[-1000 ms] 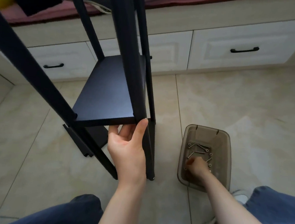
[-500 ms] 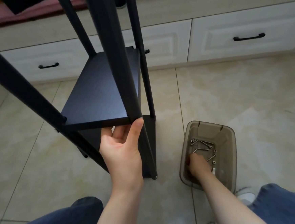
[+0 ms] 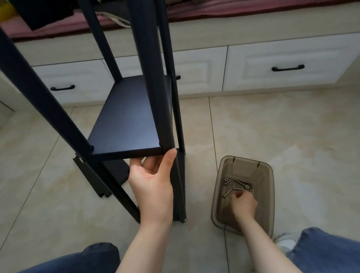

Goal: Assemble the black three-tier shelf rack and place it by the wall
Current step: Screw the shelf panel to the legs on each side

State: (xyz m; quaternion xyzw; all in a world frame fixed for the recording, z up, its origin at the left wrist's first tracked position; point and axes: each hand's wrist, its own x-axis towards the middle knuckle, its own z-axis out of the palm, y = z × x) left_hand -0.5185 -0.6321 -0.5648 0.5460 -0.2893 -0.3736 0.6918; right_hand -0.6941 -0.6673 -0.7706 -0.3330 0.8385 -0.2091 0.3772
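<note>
The black shelf rack stands on the tiled floor, its posts (image 3: 146, 58) rising past the camera. A black shelf board (image 3: 131, 119) sits between the posts at mid height. My left hand (image 3: 153, 186) holds the board's near right corner, fingers underneath and thumb up against the near post. My right hand (image 3: 243, 204) reaches down into a brown translucent bin (image 3: 272, 186) and its bunched fingertips pinch one of several silver screws (image 3: 242, 182) lying on the bottom. A lower black panel (image 3: 92, 176) shows under the board.
White drawers with black handles (image 3: 287, 68) run along the back under a pink-cushioned bench (image 3: 228, 4). My knees in blue jeans (image 3: 333, 256) frame the bottom, and a white shoe (image 3: 285, 241) lies beside the bin. Beige tiles spread to the right.
The view shifts slightly while my left hand stays on the board's corner. My right hand stays inside the bin, its fingers working among the screws and closing on one.
</note>
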